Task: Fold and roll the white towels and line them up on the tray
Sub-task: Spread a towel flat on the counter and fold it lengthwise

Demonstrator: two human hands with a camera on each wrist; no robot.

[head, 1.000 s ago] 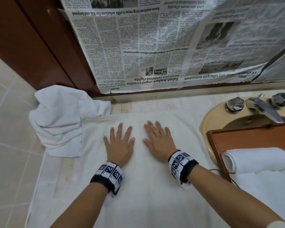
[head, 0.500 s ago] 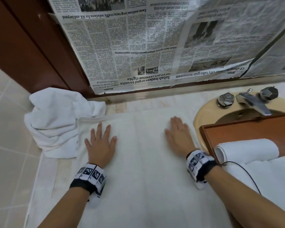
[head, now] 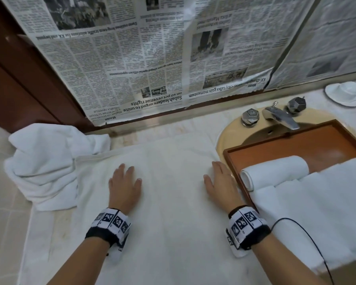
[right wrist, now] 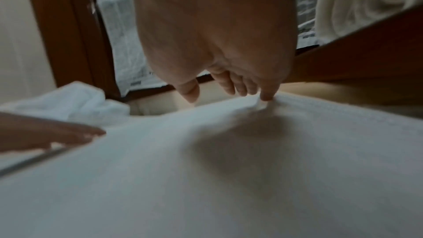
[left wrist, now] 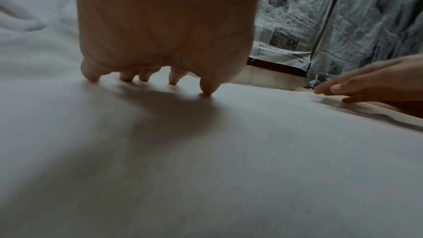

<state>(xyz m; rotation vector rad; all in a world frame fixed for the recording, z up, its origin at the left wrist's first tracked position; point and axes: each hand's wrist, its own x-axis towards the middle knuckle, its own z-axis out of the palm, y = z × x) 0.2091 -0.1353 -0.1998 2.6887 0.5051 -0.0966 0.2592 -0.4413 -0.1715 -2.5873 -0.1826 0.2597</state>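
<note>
Towel: flat towel (head: 169, 202) lies spread on the counter (head: 49, 233), between the crumpled towel heap (head: 43, 165) on the left and the wooden tray (head: 292, 145) over the sink on the right.
Change: a second ago both hands lay side by side at the middle of the cloth; they have since swept apart toward its two side edges.
Meaning: I judge this a smoothing pass, leaving the cloth flat and square for the first fold; folding and rolling of this one have not begun.
Left hand: left hand (head: 124, 187) rests palm down, fingers straight and spread, grasping nothing; the left wrist view shows fingertips (left wrist: 207, 89) touching the cloth with the palm arched above it.
Right hand: right hand (head: 220, 184) lies flat near the towel's right edge, just beside the tray wall, fingers extended and holding nothing; in the right wrist view one fingertip (right wrist: 266, 96) presses a small pucker into the fabric.
Towel versus fingers: cloth is under both hands, not pinched; its far edge lies beyond the fingertips, its near part runs back under the wrists.
Tray: one rolled towel (head: 275, 171) already lies in it, with another white towel (head: 317, 212) draped over its near side.
Backdrop: newspaper (head: 152, 58) covers the wall panel behind.
</note>
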